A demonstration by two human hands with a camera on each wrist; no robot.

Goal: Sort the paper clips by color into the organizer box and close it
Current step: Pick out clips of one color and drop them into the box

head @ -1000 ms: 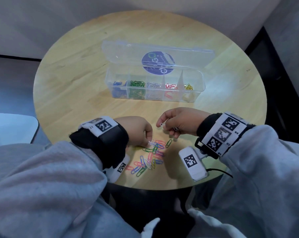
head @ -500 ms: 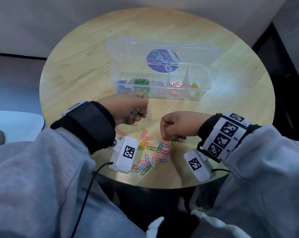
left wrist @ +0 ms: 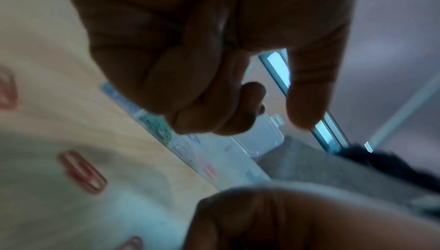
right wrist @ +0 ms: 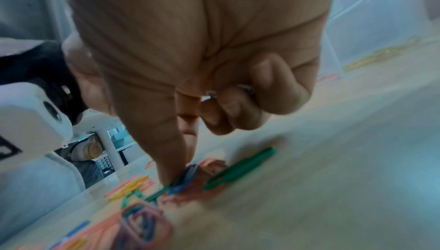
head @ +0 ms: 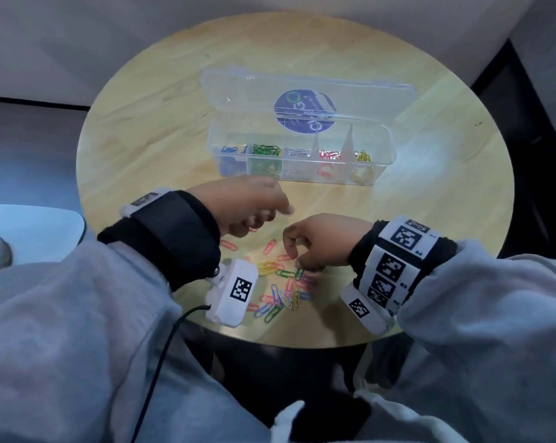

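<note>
The clear organizer box stands open mid-table, its lid leaning back, with blue, green, white, red and yellow clips in separate compartments. A loose pile of coloured paper clips lies near the front edge. My right hand reaches down into the pile; thumb and forefinger pinch a blue clip, and the curled fingers keep a white clip. A green clip lies beside it. My left hand hovers, blurred, between pile and box, fingers curled; whether it holds a clip is hidden.
The round wooden table ends just behind the pile. A red clip lies apart on the left. Wrist cameras hang over the front edge. Bare wood lies left and right of the box.
My left hand rose from the pile with a silvery clip to a spot before the box and now blurs there. My right hand dropped onto the pile.
</note>
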